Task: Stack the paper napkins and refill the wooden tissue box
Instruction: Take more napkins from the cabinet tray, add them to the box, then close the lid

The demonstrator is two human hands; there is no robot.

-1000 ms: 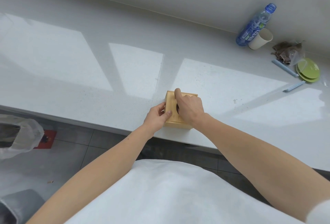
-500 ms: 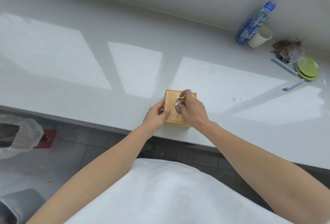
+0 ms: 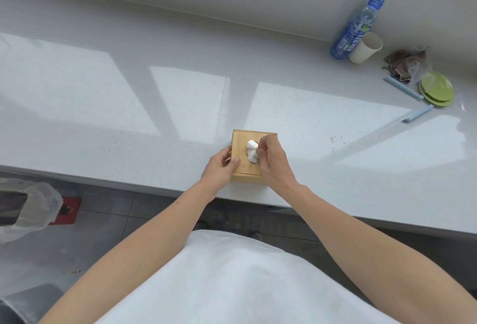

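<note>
One napkin (image 3: pixel 252 154) at right hand (image 3: pixel 274 165), wooden tissue box (image 3: pixel 240 143) against left hand (image 3: pixel 219 167).

The tissue box (image 3: pixel 244 154) sits near the counter (image 3: pixel 129 122) front edge; bottle (image 3: pixel 355 29), cup (image 3: pixel 365 47), perhaps plates (image 3: pixel 437 89) far right.

Single view, head-worn, wide-angle. Looks forward and steeply down onto wooden box (image 3: pixel 241 143), held near middle of frame. Close above box: forearms (image 3: pixel 160 225) reach up to it from bottom corners, own shirt (image 3: pixel 232 285) fills bottom edge below box. Faces wall behind box, across counter (image 3: pixel 129 117). Takes in bottle (image 3: pixel 356 29) and cup (image 3: pixel 365 49) far up-right of box, green plates (image 3: pixel 438 89) right of box near frame edge, floor and plastic bag (image 3: pixel 28 207) down-left of box. Wall line behind box bowed by lens.
</note>
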